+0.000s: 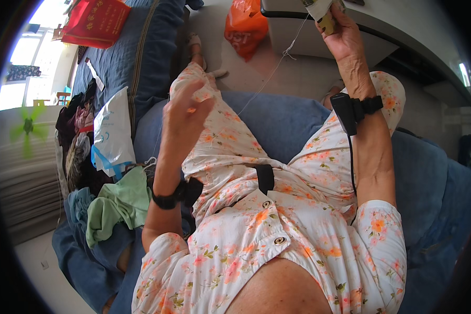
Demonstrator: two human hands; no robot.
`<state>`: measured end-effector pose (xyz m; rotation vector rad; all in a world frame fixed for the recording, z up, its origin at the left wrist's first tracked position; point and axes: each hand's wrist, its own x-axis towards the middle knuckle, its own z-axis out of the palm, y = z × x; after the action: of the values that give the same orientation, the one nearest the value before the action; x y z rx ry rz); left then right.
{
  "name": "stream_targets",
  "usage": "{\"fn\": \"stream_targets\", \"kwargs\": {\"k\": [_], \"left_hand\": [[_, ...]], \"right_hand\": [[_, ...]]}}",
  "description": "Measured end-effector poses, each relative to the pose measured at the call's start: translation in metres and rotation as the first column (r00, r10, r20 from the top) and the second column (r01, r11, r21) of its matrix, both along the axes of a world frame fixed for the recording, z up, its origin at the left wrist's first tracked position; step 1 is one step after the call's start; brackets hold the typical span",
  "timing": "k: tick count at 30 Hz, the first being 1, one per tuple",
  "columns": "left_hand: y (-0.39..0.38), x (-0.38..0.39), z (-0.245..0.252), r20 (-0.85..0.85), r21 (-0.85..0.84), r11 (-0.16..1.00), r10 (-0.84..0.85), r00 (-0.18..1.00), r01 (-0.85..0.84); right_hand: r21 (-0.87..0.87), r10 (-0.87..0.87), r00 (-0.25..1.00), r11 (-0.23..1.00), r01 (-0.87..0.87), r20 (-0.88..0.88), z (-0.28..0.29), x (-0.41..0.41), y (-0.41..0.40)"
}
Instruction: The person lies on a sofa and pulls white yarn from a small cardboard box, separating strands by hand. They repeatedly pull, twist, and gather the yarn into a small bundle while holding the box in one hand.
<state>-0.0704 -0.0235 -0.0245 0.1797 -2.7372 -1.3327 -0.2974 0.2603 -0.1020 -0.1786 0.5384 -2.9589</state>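
Note:
My right hand (343, 35) is raised at the top right, near the edge of a table. Its fingers are closed on a small packet or card (326, 19) with white and olive-green patches, cut off by the frame's top. A white thread (276, 68) hangs from beside it, loosely knotted partway, and slants down toward my left thigh. My left hand (186, 114) is above that thigh, blurred, with the fingers bent. Whether it holds the thread I cannot tell. Black straps with small devices circle both wrists, the right one (347, 112) trailing a cable.
A blue sofa (282, 117) is under me. To my left lie a light green cloth (119, 204), a white plastic bag (112, 133) and crumpled clothes (78, 121). Farther off are a red bag (96, 23), an orange plastic bag (245, 29), a table (380, 35) and a green fan (28, 126).

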Motion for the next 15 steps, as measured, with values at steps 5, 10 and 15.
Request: {"fn": "stream_targets", "kwargs": {"k": [5,10,15], "left_hand": [[0.060,-0.060,-0.002,0.191,0.136,0.987,-0.115,0.975,0.090],[0.080,-0.096,-0.054,0.287,0.498,0.858,-0.301,0.909,0.126],[0.082,-0.093,-0.078,0.293,0.530,0.803,-0.476,0.829,0.274]], "right_hand": [[0.004,0.003,1.000,1.000,-0.003,0.013,-0.001,-0.001,0.000],[-0.007,0.021,1.000,1.000,-0.021,-0.002,0.004,0.002,-0.001],[-0.033,-0.002,1.000,0.999,0.002,-0.008,0.006,0.000,0.002]]}}
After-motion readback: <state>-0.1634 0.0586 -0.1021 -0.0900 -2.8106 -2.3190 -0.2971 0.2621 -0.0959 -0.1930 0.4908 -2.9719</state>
